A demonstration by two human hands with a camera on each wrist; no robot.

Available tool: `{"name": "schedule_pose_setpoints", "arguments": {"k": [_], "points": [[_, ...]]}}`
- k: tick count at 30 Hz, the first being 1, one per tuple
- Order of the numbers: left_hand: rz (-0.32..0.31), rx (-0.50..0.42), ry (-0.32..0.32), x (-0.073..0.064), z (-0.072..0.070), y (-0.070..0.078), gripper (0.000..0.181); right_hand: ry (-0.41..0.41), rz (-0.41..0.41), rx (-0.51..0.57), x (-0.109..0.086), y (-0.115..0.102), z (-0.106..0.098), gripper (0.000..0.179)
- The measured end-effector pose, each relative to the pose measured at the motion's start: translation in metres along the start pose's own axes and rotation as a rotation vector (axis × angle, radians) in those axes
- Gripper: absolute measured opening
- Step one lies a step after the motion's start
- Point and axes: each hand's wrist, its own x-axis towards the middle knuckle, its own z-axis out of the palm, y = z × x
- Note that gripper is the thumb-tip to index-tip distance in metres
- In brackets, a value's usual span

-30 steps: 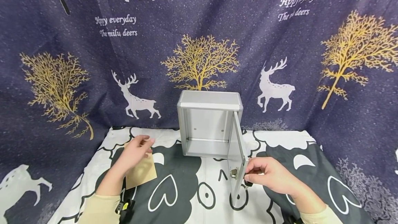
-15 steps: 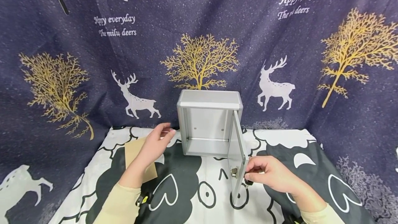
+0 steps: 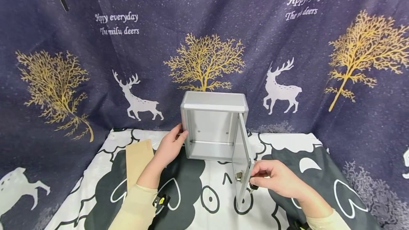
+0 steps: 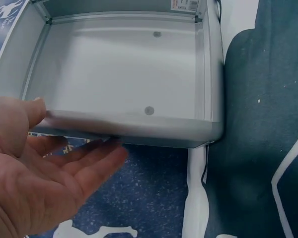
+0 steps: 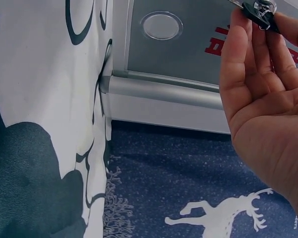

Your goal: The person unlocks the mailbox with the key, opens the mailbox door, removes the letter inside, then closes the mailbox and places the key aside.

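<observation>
A grey metal box (image 3: 214, 102) stands upright at the back middle, its front door (image 3: 245, 148) swung out towards me on the right side. On the door's inner face sits a small lock (image 3: 239, 176). My left hand (image 3: 170, 149) holds the box's left side, thumb at the front rim and fingers along the outer wall, as the left wrist view shows. With thumb and fingers my right hand (image 3: 278, 178) pinches a black-headed key (image 5: 258, 16) on a ring at the door's outer face. The key's tip is hidden in the head view.
Left of the box a brown paper envelope (image 3: 138, 157) lies on the black-and-white patterned cloth (image 3: 223, 201), partly behind my left forearm. A dark blue curtain (image 3: 204, 17) with deer and trees hangs behind the box. The door juts out over the cloth.
My left hand has moved right, from over the envelope to the box's left side, and has taken hold there. My right hand stays at the key, and the door has not moved.
</observation>
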Motion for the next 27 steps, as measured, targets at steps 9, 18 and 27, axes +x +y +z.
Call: {"name": "schedule_pose_setpoints", "arguments": {"k": [9, 18, 27], "points": [[-0.009, 0.006, -0.018, -0.001, 0.001, -0.002, 0.061, 0.013, 0.004, -0.010, 0.001, 0.001, 0.002, 0.020], [0.006, 0.105, 0.013, -0.001, -0.002, 0.000, 0.057, 0.024, -0.050, 0.012, 0.003, 0.003, 0.008, 0.024], [0.007, 0.128, 0.032, -0.001, 0.000, 0.000, 0.056, 0.037, -0.038, 0.044, 0.006, 0.003, 0.014, 0.022]]}}
